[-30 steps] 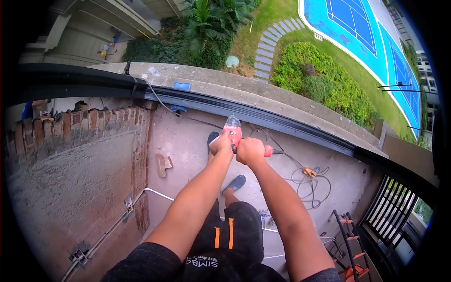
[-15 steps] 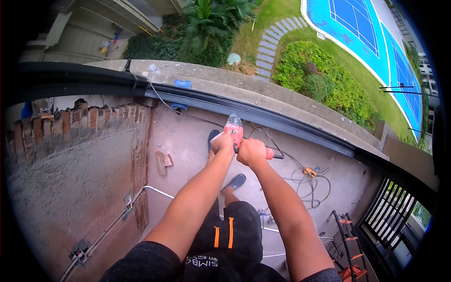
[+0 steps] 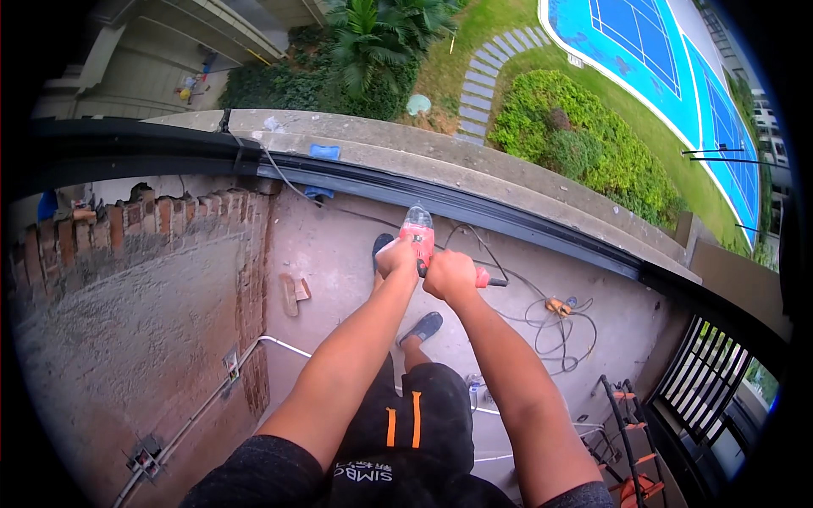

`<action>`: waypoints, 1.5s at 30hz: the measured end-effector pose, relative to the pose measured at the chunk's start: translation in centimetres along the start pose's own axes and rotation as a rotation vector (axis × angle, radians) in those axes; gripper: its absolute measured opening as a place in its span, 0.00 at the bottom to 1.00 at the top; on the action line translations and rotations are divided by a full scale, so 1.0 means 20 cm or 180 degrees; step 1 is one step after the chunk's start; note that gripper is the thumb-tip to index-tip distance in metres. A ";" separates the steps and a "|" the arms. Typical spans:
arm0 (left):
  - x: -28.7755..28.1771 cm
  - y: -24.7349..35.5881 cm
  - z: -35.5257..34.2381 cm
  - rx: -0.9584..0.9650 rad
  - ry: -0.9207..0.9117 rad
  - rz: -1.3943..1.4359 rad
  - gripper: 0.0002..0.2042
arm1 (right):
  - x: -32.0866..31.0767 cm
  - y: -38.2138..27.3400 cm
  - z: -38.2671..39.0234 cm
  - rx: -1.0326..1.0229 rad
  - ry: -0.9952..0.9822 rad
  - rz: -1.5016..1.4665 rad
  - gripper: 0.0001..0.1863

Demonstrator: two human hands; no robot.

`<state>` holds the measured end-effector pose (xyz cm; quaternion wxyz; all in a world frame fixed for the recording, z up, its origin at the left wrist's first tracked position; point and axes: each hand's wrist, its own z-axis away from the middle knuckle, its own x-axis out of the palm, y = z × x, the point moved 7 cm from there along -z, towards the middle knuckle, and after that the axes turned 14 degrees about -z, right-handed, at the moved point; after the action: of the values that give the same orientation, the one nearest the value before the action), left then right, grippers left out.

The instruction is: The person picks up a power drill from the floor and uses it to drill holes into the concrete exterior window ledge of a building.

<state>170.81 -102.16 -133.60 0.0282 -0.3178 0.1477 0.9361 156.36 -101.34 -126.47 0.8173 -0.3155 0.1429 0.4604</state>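
Both my hands grip a red power drill (image 3: 418,225) with a clear dust cup over its front end. My left hand (image 3: 398,257) is closed round its near left side, just behind the cup. The right hand (image 3: 450,275) wraps the rear part, and a red end with a black cord stub sticks out past it. The drill's front points away from me, close to the dark metal window track (image 3: 508,230) along the low wall. Whether its tip touches the track or the wall, I cannot tell.
A grey cord with a yellow-orange connector (image 3: 559,306) coils on the floor to the right. Brick pieces (image 3: 292,292) lie left of my feet. A black-and-orange stepladder (image 3: 633,440) stands lower right. A rough brick wall (image 3: 144,313) borders the left, with white conduit.
The view has shifted very slightly. My hands keep the same grip on the drill, which sits in nearly the same place by the track.
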 end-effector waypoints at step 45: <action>0.03 0.01 -0.01 0.0164 -0.0114 -0.0077 0.18 | 0.01 0.03 -0.03 0.0016 -0.0008 0.0028 0.11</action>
<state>170.41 -102.40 -134.07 0.0504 -0.3019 0.1674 0.9372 156.09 -101.37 -127.31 0.8162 -0.3123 0.1444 0.4641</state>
